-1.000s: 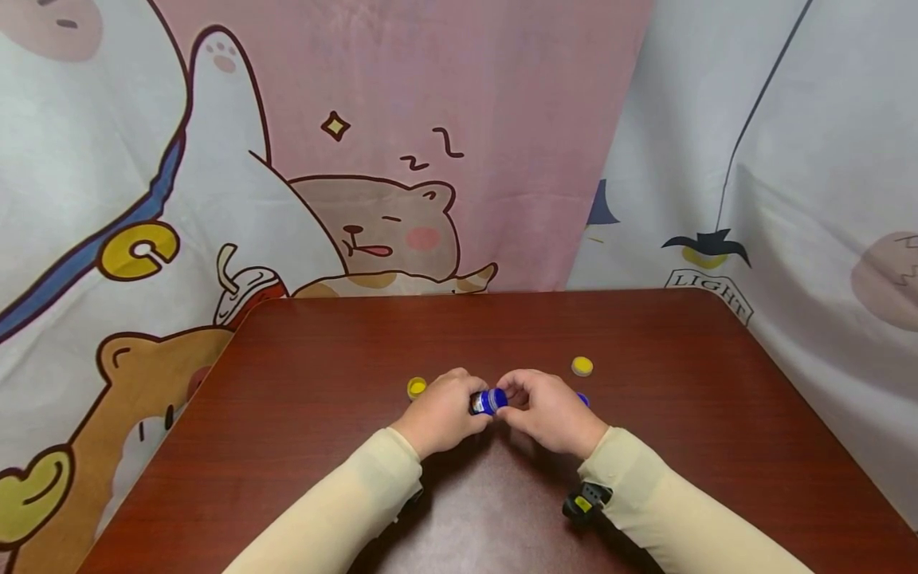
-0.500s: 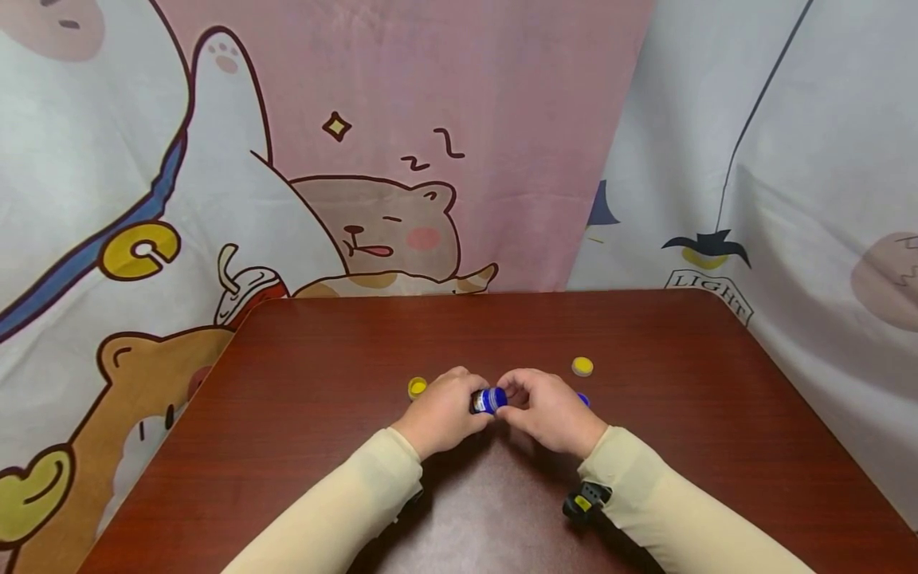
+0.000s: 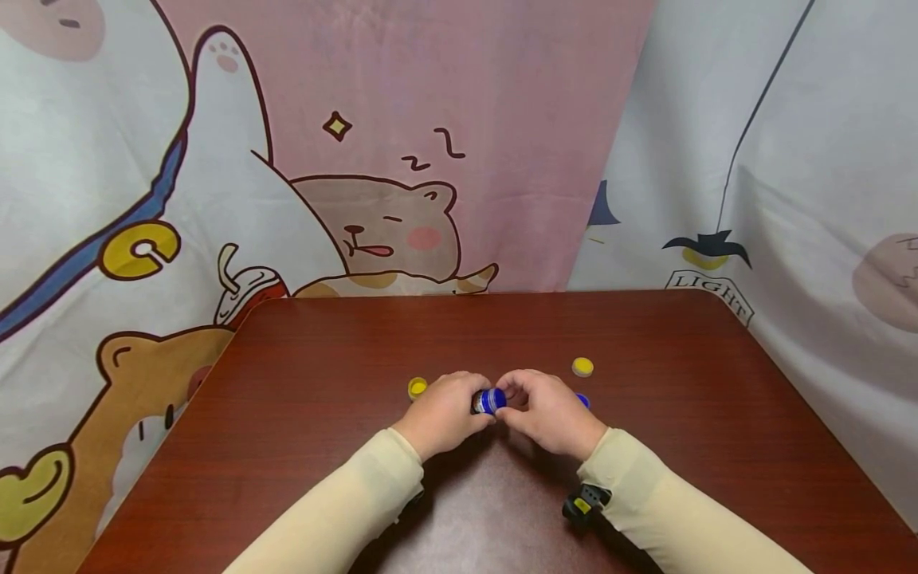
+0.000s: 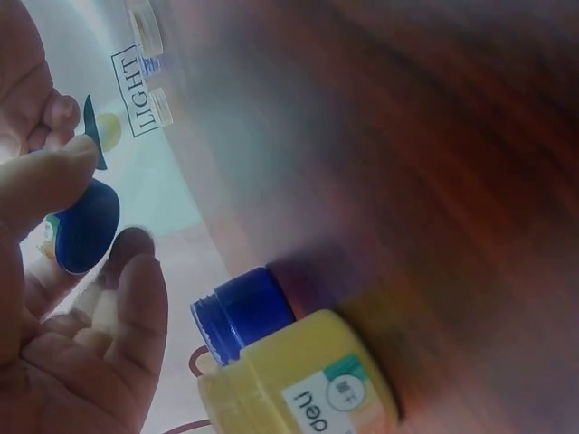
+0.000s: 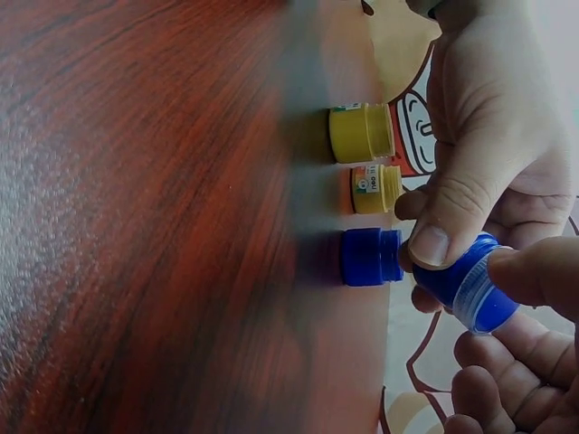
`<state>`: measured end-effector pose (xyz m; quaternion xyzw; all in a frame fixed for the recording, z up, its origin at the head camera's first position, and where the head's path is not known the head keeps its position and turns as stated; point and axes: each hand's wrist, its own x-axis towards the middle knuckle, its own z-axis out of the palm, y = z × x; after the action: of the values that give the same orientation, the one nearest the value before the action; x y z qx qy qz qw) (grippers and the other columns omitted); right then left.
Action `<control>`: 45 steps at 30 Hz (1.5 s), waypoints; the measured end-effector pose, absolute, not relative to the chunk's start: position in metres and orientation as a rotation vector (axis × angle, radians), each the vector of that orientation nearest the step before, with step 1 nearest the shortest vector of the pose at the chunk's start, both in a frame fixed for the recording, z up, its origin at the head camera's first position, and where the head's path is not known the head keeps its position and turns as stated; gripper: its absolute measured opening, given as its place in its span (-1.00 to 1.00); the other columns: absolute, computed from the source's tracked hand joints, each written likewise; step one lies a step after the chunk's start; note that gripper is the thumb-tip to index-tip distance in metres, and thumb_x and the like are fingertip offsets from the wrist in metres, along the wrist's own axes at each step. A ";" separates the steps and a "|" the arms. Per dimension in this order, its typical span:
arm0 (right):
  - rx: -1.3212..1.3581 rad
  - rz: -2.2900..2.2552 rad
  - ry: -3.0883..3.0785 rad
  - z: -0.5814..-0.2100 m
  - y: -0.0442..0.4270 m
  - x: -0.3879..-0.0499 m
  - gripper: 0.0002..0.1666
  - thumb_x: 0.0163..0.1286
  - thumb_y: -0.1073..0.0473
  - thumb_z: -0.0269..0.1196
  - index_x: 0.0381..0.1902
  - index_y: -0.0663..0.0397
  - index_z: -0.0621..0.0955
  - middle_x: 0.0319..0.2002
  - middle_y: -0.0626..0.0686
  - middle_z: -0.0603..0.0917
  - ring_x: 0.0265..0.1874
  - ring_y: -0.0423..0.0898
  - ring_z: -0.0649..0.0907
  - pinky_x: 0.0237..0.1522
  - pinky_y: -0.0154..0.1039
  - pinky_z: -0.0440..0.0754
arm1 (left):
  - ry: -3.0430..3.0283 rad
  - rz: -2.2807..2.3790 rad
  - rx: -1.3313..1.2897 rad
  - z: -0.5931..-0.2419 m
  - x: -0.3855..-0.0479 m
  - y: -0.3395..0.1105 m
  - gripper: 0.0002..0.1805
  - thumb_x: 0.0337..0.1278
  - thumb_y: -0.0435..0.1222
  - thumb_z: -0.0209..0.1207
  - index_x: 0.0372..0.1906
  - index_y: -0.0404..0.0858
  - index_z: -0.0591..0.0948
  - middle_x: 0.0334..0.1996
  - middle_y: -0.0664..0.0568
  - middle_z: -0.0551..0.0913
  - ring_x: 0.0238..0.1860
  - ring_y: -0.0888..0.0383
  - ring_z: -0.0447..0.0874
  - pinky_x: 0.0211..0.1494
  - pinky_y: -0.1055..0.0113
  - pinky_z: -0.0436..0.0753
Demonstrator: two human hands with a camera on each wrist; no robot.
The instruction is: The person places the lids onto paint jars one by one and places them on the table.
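My left hand [image 3: 441, 413] grips a small blue paint jar [image 3: 484, 402], tilted on its side above the table. Its ridged, clear-edged lid [image 5: 473, 298] faces my right hand [image 3: 551, 411], whose thumb and fingers pinch it from both sides. In the left wrist view the jar's dark blue base [image 4: 88, 231] shows under my left thumb. Beyond my left hand, in the right wrist view, stand an uncapped blue jar [image 5: 364, 257], a small yellow jar [image 5: 369, 189] and a larger yellow jar [image 5: 355, 135]. The head view shows just one yellow jar [image 3: 417, 388]; my left hand hides the others.
A yellow lid [image 3: 582, 367] lies on the brown table [image 3: 344, 343] beyond my right hand. A blue lid [image 3: 583, 399] is partly hidden behind that hand. A printed cloth [image 3: 516, 143] hangs along the table's far edge.
Both hands stay in nearly the same place around the jar. The jar turns slightly, so less of its label shows now; the jars and lids on the table have not moved.
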<state>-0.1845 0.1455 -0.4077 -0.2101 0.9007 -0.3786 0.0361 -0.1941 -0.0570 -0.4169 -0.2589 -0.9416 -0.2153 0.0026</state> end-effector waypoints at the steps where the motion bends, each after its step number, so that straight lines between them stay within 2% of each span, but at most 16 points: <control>1: -0.648 -1.164 2.767 -0.408 0.146 -0.184 -0.72 0.34 0.17 0.49 -0.04 0.03 0.69 -0.18 -0.06 0.72 -0.21 -0.23 0.68 -0.15 -0.29 0.67 | -2.951 -0.683 -0.811 -0.417 -0.194 -0.057 -0.66 0.24 -0.10 0.47 0.01 -0.16 0.70 -0.16 0.09 0.75 -0.18 0.23 0.68 -0.02 0.30 0.69; 9: -0.630 -1.160 2.768 -0.411 0.146 -0.184 -0.74 0.34 0.19 0.48 -0.05 0.00 0.68 -0.16 -0.07 0.71 -0.20 -0.24 0.69 -0.13 -0.28 0.68 | -2.928 -0.704 -0.816 -0.419 -0.193 -0.057 -0.70 0.23 -0.10 0.48 -0.05 -0.15 0.72 -0.22 0.12 0.76 -0.25 0.27 0.66 -0.09 0.34 0.67; 22: -0.611 -1.163 2.762 -0.412 0.146 -0.182 -0.74 0.35 0.19 0.47 -0.04 -0.01 0.68 -0.16 -0.09 0.70 -0.20 -0.25 0.67 -0.12 -0.29 0.68 | -2.892 -0.630 -0.836 -0.420 -0.191 -0.058 -0.66 0.24 -0.07 0.47 0.00 -0.14 0.75 -0.14 0.10 0.80 -0.18 0.23 0.71 -0.05 0.30 0.69; 32: -0.629 -1.160 2.763 -0.413 0.148 -0.183 -0.78 0.37 0.09 0.46 -0.09 -0.01 0.70 -0.25 -0.12 0.72 -0.27 -0.25 0.66 -0.20 -0.33 0.64 | -2.881 -0.581 -0.847 -0.419 -0.191 -0.057 -0.66 0.25 -0.03 0.46 0.00 -0.13 0.75 -0.14 0.12 0.80 -0.19 0.24 0.71 -0.07 0.28 0.69; 36: -0.641 -1.157 2.786 -0.415 0.150 -0.184 -0.69 0.36 0.06 0.47 -0.01 0.02 0.70 -0.20 -0.10 0.72 -0.22 -0.23 0.67 -0.16 -0.30 0.65 | -2.894 -0.578 -0.841 -0.419 -0.192 -0.057 -0.64 0.25 -0.02 0.46 0.01 -0.13 0.75 -0.12 0.11 0.80 -0.19 0.24 0.70 -0.07 0.29 0.68; 40: -0.673 -1.170 2.807 -0.415 0.153 -0.184 -0.55 0.31 0.11 0.51 0.11 0.06 0.67 -0.12 -0.08 0.72 -0.14 -0.17 0.70 -0.10 -0.25 0.68 | -2.903 -0.584 -0.837 -0.419 -0.193 -0.057 -0.62 0.24 -0.03 0.46 0.04 -0.13 0.74 -0.10 0.10 0.80 -0.18 0.23 0.71 -0.06 0.30 0.68; 45: -0.710 -1.173 2.812 -0.415 0.153 -0.183 -0.63 0.28 0.19 0.53 0.02 -0.04 0.68 -0.14 -0.10 0.70 -0.15 -0.14 0.70 -0.09 -0.25 0.67 | -2.902 -0.587 -0.839 -0.418 -0.194 -0.056 -0.62 0.24 -0.03 0.47 0.04 -0.13 0.74 -0.12 0.10 0.80 -0.19 0.24 0.70 -0.07 0.30 0.68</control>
<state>-0.1834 0.1530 -0.4147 -0.2271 0.8988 -0.3750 0.0065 -0.1937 -0.0562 -0.4180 -0.2724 -0.9426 -0.1906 0.0319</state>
